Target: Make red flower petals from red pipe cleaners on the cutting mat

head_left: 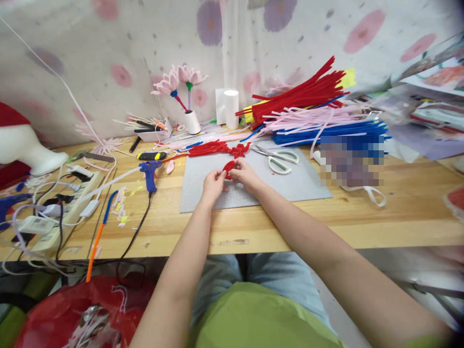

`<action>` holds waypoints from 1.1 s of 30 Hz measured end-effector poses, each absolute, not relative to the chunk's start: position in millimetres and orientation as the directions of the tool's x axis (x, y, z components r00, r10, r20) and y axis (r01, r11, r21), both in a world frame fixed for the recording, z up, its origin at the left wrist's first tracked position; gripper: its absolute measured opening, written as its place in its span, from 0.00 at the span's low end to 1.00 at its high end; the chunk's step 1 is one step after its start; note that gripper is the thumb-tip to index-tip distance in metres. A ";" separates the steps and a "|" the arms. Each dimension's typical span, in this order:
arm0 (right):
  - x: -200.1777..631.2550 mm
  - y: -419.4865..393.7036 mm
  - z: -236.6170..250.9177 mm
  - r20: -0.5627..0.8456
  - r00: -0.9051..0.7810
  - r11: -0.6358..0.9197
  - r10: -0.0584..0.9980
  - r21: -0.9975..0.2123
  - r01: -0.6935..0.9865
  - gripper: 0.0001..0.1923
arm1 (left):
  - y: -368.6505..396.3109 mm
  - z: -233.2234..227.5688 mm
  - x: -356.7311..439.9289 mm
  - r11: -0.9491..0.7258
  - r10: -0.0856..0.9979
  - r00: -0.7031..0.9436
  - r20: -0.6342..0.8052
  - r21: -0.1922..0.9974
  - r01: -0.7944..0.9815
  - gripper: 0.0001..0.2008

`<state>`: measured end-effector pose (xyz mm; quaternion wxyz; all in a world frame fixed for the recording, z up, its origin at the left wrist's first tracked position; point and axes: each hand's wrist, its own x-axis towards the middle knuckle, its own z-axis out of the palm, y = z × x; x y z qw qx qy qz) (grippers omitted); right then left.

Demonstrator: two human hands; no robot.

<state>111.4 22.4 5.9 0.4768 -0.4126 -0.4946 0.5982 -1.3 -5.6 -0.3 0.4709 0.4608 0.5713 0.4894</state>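
Observation:
Between my fingertips is a small red fuzzy piece (229,167), apparently bent from pipe cleaner. My left hand (214,184) pinches it from the left, and my right hand (246,175) pinches it from the right. Both hands are over a grey cutting mat (300,186). Just beyond them on the mat lie a cluster of looped red pipe cleaner (239,150) and a bundle of red pipe cleaner strips (208,148). Scissors with pale handles (278,158) rest to the right of my right hand. The fingers partly hide the red piece's shape.
A blue glue gun (149,175) stands left of the mat, its cord trailing off the table edge. Red (297,96), pink and blue pipe cleaner bundles (333,131) lie at the back right. Pink flowers (180,81) stand in a white holder. A power strip (68,203) with tangled cables is at left.

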 end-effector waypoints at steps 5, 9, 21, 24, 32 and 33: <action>112.2 23.4 4.3 0.002 -0.213 -0.028 0.977 -0.990 -0.140 0.10 | -8.6 5.8 -0.8 0.161 0.987 -0.030 -0.160 0.987 0.028 0.11; 113.7 24.5 1.3 0.052 -0.243 0.023 0.969 -0.992 -0.122 0.09 | -9.3 10.6 -1.1 0.228 0.973 -0.030 -0.229 0.973 -0.013 0.10; 110.5 25.4 2.1 0.026 -0.213 0.007 0.977 -0.996 -0.089 0.13 | -3.8 -2.1 -0.6 0.105 0.981 -0.172 -0.092 0.992 0.073 0.07; 112.3 24.4 3.3 0.059 -0.266 0.019 0.962 -0.989 -0.149 0.14 | -4.6 3.2 -0.7 0.123 0.972 -0.205 -0.110 0.991 0.047 0.07; 124.7 30.7 2.8 0.040 -0.293 0.033 0.955 -0.999 -0.028 0.07 | -6.7 9.6 -5.2 0.141 0.979 -0.155 -0.131 0.989 0.051 0.09; 125.7 32.2 1.6 0.053 -0.287 0.053 0.956 -0.999 -0.007 0.07 | -6.6 8.9 -5.4 0.126 0.981 -0.154 -0.117 0.991 0.052 0.09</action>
